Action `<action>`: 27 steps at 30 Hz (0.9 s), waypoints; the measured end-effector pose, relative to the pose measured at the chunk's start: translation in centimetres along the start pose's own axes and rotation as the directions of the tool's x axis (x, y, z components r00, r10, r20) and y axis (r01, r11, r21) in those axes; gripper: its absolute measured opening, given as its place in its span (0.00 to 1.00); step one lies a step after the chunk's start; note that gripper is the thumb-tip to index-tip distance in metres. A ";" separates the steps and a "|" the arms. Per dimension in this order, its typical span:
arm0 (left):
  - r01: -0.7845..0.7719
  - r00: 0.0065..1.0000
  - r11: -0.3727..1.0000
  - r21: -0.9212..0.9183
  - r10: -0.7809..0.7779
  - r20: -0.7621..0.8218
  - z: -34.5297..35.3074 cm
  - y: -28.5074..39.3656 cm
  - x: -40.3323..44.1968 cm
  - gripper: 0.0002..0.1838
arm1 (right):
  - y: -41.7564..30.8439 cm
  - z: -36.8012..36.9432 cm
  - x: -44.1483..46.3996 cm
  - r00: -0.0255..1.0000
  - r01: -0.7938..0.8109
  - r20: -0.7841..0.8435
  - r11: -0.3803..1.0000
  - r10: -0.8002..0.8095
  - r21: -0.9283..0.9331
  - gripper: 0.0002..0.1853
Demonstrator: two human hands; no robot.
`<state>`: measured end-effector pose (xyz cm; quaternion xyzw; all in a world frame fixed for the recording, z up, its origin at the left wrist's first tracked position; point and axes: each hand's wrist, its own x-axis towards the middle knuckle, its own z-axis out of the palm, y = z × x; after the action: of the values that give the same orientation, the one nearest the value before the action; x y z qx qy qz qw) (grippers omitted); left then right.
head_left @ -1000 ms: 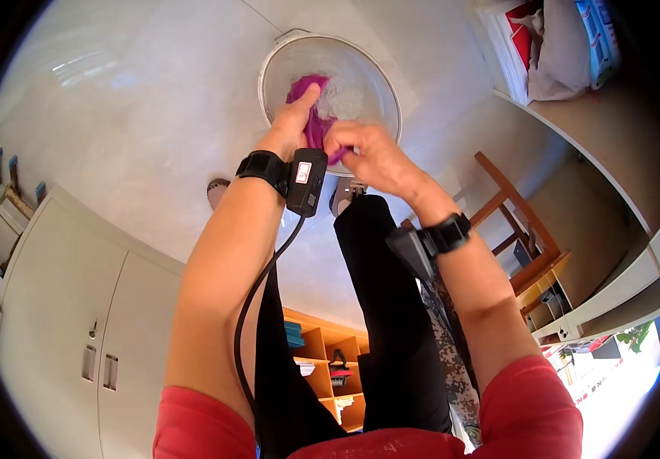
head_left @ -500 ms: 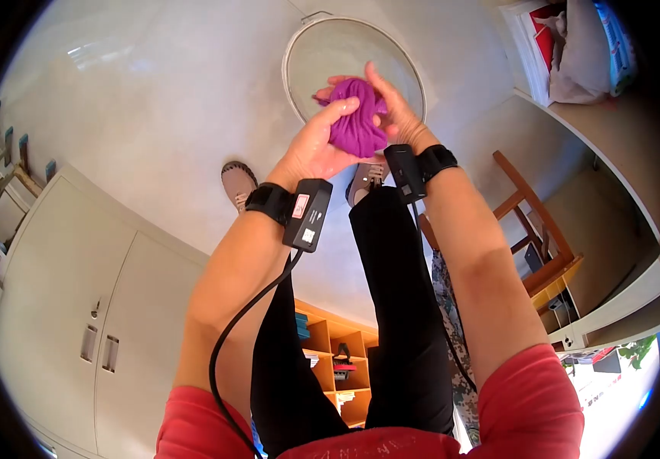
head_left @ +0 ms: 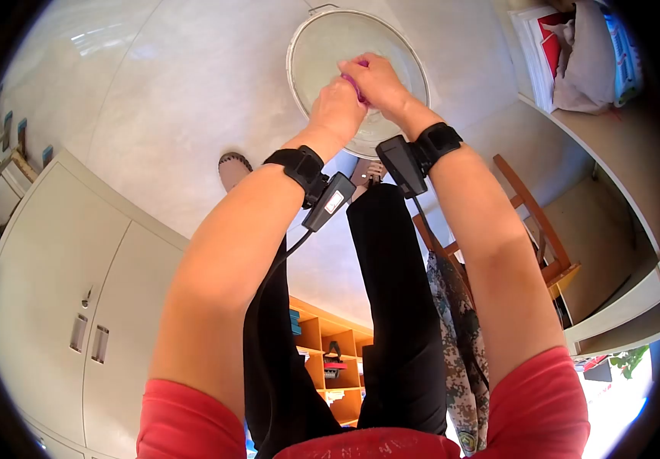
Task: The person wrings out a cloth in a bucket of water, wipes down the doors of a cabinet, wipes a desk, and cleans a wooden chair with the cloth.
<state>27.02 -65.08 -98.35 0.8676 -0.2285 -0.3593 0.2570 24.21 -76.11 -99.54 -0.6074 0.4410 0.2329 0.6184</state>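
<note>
A person, seen from above, holds a purple cloth [head_left: 356, 86] over a round basin [head_left: 290, 70] at the top centre of the frame. The left hand [head_left: 337, 111] and the right hand [head_left: 378, 83] press together, both closed on the cloth, so only thin strips of purple show between the fingers; the rest is hidden in the grip. The cloth looks thin, light and soft, with nothing fragile about it; I'd expect it to be limp, and slippery and heavier if soaked. A bunched, full-fist hold at each end should suit it better than a pinch. The basin has a pale metallic rim and sits on the floor [head_left: 192, 92], holding what looks like clear water. At lower centre, beyond the legs, an orange shelf [head_left: 311, 334] is split into compartments, one with a red-and-black item [head_left: 334, 366]. At lower left, a pale cabinet [head_left: 47, 283] stands closed, its contents hidden.
</note>
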 end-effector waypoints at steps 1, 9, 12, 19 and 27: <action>0.045 0.998 0.994 -0.102 -0.039 0.058 0.0 0.0 0.0 0.07 | 0.2 -0.1 0.3 0.997 -0.083 -0.007 0.997 0.083 -0.007 0.22; 0.767 0.613 0.281 -0.577 -0.054 0.788 -6.8 1.8 -2.4 0.15 | -0.2 -3.1 -4.8 0.925 -0.109 0.376 0.907 -0.057 0.406 0.28; 0.862 0.506 0.011 -0.506 0.013 0.862 -6.1 2.2 -2.9 0.16 | 0.0 -2.2 -5.3 0.915 -0.112 0.386 0.841 -0.121 0.529 0.23; 0.815 0.579 -0.001 -0.579 0.008 0.815 -5.0 1.7 -1.7 0.08 | -1.4 -1.2 -3.5 0.973 -0.068 0.230 0.898 -0.037 0.434 0.18; 0.098 0.972 0.958 -0.271 -0.033 0.233 1.0 -0.2 -2.0 0.15 | -1.2 1.4 -2.4 1.000 -0.013 0.025 0.918 0.003 0.397 0.20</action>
<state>25.06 -64.09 -98.10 0.7829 -0.1739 -0.4928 0.3375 24.37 -74.39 -97.04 -0.4645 0.4743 0.1483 0.7330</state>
